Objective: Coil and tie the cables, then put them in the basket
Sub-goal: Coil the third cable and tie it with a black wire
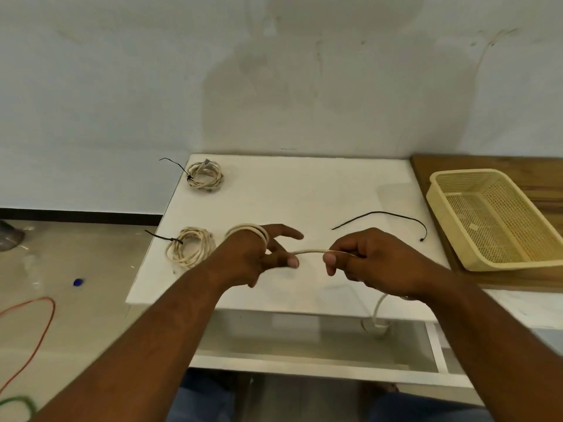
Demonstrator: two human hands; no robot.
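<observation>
A cream cable (309, 251) stretches between my two hands above the white table (304, 193). Several turns of it are wound around my left hand (268, 254), whose fingers curl round the loops. My right hand (362, 257) pinches the cable's straight run; the rest of the cable hangs off the table's front edge below that hand. Two coiled cream cables, each tied with a black zip tie, lie on the table: one at the far left (204, 175), one at the near left (189, 247). A loose black zip tie (387, 216) lies right of my hands. The yellow basket (451, 226) stands at the right.
The basket sits on a wooden board (518, 169) beside the white table. On the floor to the left lie a red cable (39, 327), a green cable (18, 402) and a small blue cap (78, 282). A wall rises right behind the table.
</observation>
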